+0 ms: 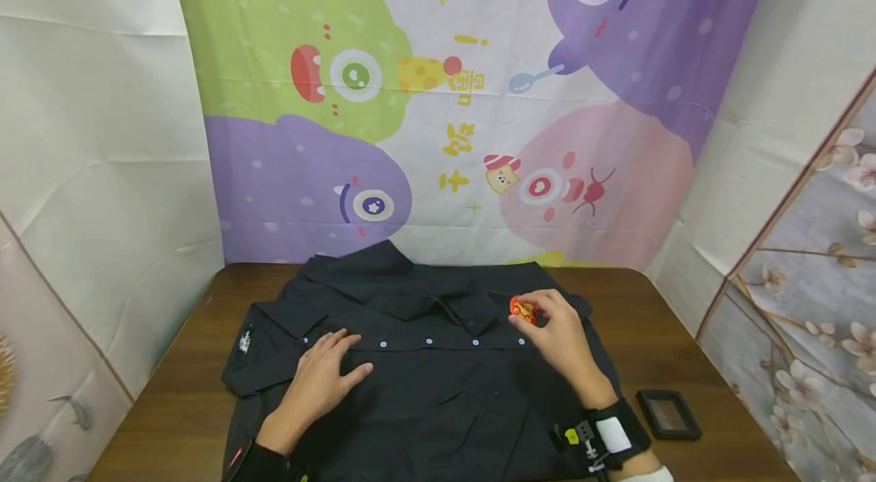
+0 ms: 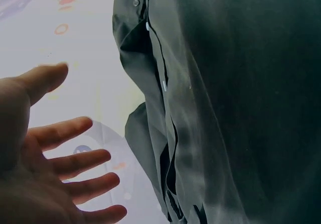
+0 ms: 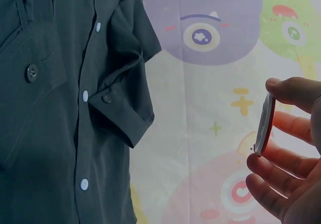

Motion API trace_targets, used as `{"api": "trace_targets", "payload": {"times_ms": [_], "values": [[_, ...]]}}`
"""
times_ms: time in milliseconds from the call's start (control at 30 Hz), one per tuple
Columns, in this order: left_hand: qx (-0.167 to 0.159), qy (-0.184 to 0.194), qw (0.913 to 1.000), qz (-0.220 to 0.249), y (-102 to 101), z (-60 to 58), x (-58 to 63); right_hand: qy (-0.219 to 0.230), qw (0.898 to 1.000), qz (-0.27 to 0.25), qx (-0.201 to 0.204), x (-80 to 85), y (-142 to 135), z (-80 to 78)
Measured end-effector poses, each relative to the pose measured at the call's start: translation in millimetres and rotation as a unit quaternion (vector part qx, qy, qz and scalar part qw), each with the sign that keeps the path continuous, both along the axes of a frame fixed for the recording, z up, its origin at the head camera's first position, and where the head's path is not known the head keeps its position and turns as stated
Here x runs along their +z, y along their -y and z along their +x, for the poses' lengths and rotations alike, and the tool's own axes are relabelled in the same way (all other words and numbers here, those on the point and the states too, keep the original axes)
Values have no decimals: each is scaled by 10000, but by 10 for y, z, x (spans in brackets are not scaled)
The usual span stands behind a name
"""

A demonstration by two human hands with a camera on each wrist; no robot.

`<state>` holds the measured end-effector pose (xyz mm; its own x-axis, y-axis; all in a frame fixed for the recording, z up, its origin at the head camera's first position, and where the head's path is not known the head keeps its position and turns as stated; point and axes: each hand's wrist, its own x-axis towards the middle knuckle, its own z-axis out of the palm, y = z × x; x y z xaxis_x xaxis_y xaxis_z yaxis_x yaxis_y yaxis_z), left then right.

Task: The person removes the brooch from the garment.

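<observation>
A black button-up shirt lies spread on the table, with pale buttons along its placket and a sleeve cuff folded over the front. Between thumb and fingers my right hand pinches a small flat red-and-gold piece above the shirt. In the right wrist view the thin piece is edge-on, with a grey-white side and a red side. My left hand is over the shirt's left part, near the row of buttons. Its fingers are spread and hold nothing, as the left wrist view also shows.
A small black square frame lies on the brown wooden table, right of the shirt. Behind the table hangs a cartoon-printed cloth. White panels and floral screens stand at the sides.
</observation>
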<state>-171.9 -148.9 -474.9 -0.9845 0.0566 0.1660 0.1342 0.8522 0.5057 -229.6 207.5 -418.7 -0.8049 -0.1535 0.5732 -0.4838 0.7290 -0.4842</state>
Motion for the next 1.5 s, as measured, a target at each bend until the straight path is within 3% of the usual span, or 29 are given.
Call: {"api": "trace_targets", "payload": {"times_ms": [433, 1100, 1500], "values": [[-116, 352, 9993, -7, 13, -29, -2, 1, 9998, -126, -155, -18, -127, -17], [-7, 105, 9999, -77, 19, -17, 4, 160, 9987, -117, -459, -32, -339, 9], [-18, 210, 9998, -47, 5, -22, 9, 198, 9982, -86, -565, -47, -445, 34]]}}
